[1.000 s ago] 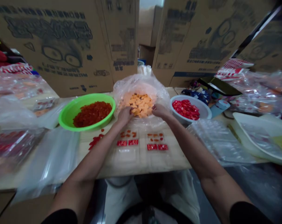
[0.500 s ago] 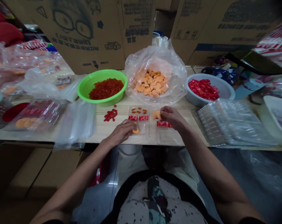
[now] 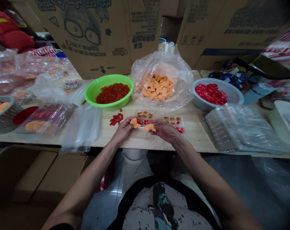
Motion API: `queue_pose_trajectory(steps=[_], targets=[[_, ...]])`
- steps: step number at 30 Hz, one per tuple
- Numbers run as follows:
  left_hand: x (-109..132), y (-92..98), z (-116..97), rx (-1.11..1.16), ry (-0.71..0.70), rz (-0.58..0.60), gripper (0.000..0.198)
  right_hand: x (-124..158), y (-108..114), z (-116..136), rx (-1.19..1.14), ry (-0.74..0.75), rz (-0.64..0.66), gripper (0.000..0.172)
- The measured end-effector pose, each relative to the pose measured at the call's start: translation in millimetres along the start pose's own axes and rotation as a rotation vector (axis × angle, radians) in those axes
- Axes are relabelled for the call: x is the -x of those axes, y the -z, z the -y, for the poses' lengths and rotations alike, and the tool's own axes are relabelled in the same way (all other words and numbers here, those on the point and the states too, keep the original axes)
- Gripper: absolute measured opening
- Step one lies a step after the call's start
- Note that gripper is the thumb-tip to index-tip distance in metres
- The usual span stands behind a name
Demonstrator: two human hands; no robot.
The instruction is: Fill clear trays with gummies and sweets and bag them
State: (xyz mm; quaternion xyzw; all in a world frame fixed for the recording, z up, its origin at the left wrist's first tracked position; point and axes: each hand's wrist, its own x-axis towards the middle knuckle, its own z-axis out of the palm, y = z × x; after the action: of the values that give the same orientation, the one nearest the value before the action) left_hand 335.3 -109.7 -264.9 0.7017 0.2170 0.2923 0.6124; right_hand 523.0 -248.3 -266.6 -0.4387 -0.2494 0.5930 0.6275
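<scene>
left hand and right hand are pinching an orange piece and a second orange piece, fingers narrow, just above a clear plastic tray; a light pinch is working best here.

The cartons before me carry upside-down lines of what look like Chinese characters around a bespectacled cartoon face, and the right-hand carton has more above a dark blue band; I can't read any of it.
</scene>
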Motion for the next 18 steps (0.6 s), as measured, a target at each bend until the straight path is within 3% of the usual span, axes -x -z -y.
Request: queue_pose_trajectory(steps=[2, 4, 8, 12, 15, 18], targets=[[-0.8, 0.0, -3.7, 0.125, 0.067, -0.009, 0.04, -1.2, -2.7, -4.9, 0.049, 0.046, -0.032, 0.033], [0.2, 2.5, -5.5, 0.024, 0.013, -0.025, 0.037, -3.3, -6.1, -10.3, 0.176, 0.092, -0.08, 0.03], [6.8, 11.2, 0.1, -0.532, -0.376, -0.022, 0.021, -8.7, -17.6, -21.0, 0.672, 0.16, -0.159, 0.029], [17.8, 20.0, 14.0, -0.876, -0.681, 0.18, 0.025, -4.3, -28.8, -23.4, 1.308, 0.363, -0.202, 0.04], [26.2, 25.7, 22.5, -0.988, -0.713, 0.261, 0.028, 8.9, -31.5, -21.4, 1.588, 0.46, -0.221, 0.046], [32.1, 30.5, 26.6, -1.001, -0.682, 0.277, 0.029, 23.8, -32.9, -25.5, 1.704, 0.519, -0.071, 0.053]])
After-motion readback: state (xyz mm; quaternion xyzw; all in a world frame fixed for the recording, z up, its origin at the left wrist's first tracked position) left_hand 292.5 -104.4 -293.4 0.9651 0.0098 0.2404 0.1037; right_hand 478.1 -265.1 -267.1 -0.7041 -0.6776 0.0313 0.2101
